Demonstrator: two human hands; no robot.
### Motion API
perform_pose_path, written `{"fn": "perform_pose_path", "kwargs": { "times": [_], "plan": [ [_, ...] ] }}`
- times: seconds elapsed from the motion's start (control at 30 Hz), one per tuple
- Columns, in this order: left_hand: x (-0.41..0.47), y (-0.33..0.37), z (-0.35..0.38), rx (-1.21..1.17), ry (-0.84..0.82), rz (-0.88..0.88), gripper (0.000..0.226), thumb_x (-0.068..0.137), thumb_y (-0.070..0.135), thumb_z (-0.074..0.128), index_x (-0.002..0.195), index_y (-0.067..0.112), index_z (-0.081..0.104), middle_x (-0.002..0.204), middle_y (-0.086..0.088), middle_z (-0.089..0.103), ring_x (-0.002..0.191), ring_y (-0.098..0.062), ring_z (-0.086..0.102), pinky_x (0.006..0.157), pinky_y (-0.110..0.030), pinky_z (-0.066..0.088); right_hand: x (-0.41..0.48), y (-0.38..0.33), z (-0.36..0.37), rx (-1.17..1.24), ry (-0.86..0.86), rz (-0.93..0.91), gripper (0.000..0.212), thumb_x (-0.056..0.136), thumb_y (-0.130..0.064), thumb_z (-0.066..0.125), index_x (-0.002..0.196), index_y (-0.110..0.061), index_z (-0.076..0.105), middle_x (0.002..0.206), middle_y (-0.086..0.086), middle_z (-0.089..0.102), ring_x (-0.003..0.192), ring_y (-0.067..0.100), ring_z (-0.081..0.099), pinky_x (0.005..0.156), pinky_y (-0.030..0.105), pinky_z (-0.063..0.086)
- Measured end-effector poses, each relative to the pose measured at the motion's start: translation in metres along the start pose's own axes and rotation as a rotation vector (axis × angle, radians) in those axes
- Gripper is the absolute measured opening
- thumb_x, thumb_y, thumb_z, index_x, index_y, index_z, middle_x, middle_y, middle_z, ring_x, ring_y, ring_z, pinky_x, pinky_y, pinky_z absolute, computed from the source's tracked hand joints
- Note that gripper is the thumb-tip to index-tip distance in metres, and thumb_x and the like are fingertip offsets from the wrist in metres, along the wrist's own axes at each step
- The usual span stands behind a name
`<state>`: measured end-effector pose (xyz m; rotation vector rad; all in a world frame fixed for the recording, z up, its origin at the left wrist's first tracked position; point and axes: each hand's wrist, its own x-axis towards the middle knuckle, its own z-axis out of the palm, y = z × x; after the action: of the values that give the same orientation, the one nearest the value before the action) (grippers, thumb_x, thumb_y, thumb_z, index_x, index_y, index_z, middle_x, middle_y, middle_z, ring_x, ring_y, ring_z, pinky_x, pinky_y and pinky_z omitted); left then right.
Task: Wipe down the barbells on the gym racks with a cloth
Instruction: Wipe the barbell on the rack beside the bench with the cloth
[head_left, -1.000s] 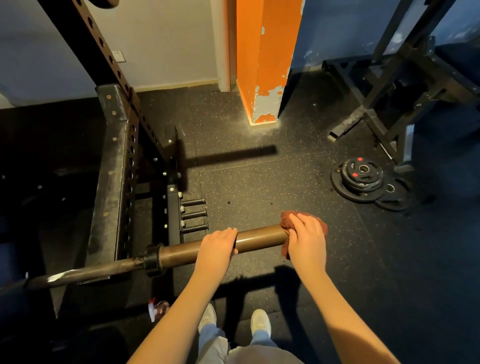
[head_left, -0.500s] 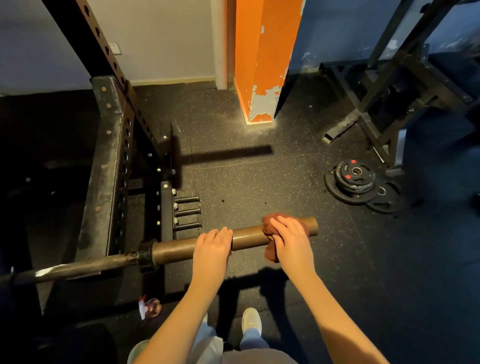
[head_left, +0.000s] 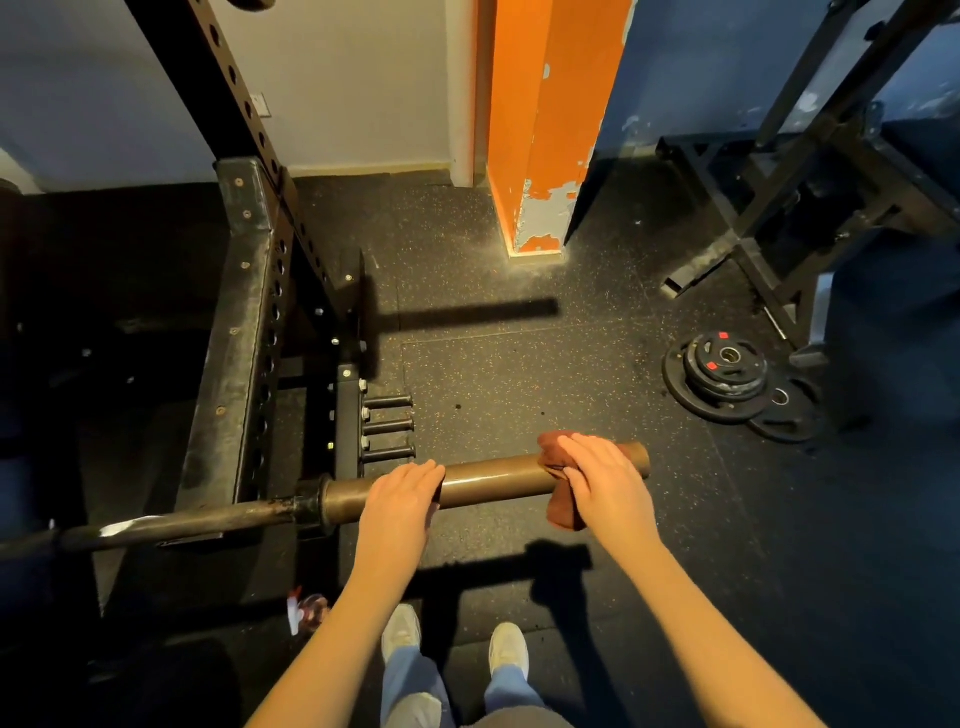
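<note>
A bronze-coloured barbell sleeve (head_left: 493, 480) sticks out to the right from the black rack (head_left: 234, 374), with the thin dark shaft running off to the left. My left hand (head_left: 402, 501) curls over the top of the sleeve near its middle. My right hand (head_left: 605, 480) wraps a reddish-brown cloth (head_left: 563, 512) around the sleeve close to its right end. Part of the cloth hangs below the bar. The bare tip of the sleeve shows just past my right hand.
Black weight plates (head_left: 727, 374) lie stacked on the rubber floor to the right. An orange pillar (head_left: 540, 156) stands behind, and another black frame (head_left: 810, 171) fills the right rear. Three storage pegs (head_left: 389, 426) jut from the rack base. A small bottle (head_left: 306, 613) lies by my feet.
My right hand slid the cloth leftward off the sleeve's end, exposing the tip, and has stayed at about that spot since. My left hand has kept its grip.
</note>
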<state>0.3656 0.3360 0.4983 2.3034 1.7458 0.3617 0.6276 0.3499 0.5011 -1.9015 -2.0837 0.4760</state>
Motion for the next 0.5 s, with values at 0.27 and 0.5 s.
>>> {"fn": "perform_pose_path", "kwargs": {
  "times": [0.27, 0.5],
  "plan": [
    [0.002, 0.004, -0.002, -0.022, -0.038, -0.062, 0.046, 0.056, 0.006, 0.087, 0.097, 0.016, 0.068, 0.088, 0.0, 0.069, 0.08, -0.022, 0.066, 0.07, -0.037, 0.054, -0.005, -0.05, 0.028, 0.034, 0.008, -0.013, 0.052, 0.091, -0.031, 0.028, 0.126, -0.014, 0.063, 0.13, 0.004, 0.06, 0.122, 0.027, 0.051, 0.109, 0.04, 0.034],
    [0.002, 0.004, -0.002, -0.058, -0.029, -0.081, 0.039, 0.066, 0.005, 0.081, 0.1, 0.016, 0.067, 0.09, -0.001, 0.068, 0.084, -0.022, 0.065, 0.075, -0.037, 0.051, -0.005, -0.031, 0.02, 0.08, 0.082, 0.172, 0.036, 0.093, -0.018, 0.039, 0.121, -0.022, 0.062, 0.123, -0.004, 0.06, 0.117, 0.021, 0.051, 0.106, 0.034, 0.033]
  ]
}}
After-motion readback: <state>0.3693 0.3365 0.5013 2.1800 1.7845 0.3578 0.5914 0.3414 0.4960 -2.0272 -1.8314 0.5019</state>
